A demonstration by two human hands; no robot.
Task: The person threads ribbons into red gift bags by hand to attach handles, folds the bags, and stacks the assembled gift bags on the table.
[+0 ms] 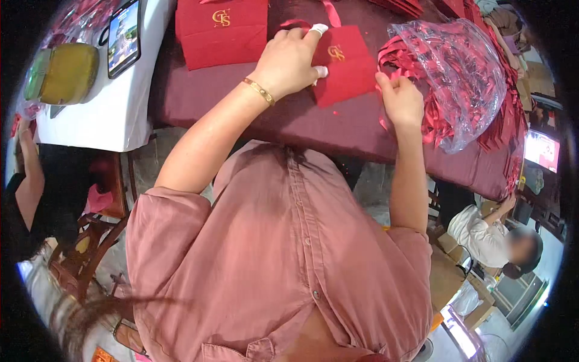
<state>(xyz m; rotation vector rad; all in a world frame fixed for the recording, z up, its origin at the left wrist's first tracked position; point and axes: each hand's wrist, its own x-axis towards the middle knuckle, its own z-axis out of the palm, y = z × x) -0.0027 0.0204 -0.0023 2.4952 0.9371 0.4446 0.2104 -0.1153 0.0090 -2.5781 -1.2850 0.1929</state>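
A red bag with a gold emblem (345,66) lies on the dark red tablecloth (241,114). My left hand (291,59), with white wraps on two fingertips, reaches over the bag's left edge, fingers apart on it. At the bag's right side, my right hand (400,99) has thumb and fingers pinched together on a red ribbon (381,89). A clear plastic bag of red ribbons (458,78) is just right of that hand. More red bags with a gold emblem (222,37) lie to the left.
A white-covered table (123,114) at the left holds a phone (125,37) and a jar of yellowish liquid (69,73). Red pieces (503,117) are piled at the right edge. One person (488,238) is at the lower right; another person's arm (30,163) shows at the far left.
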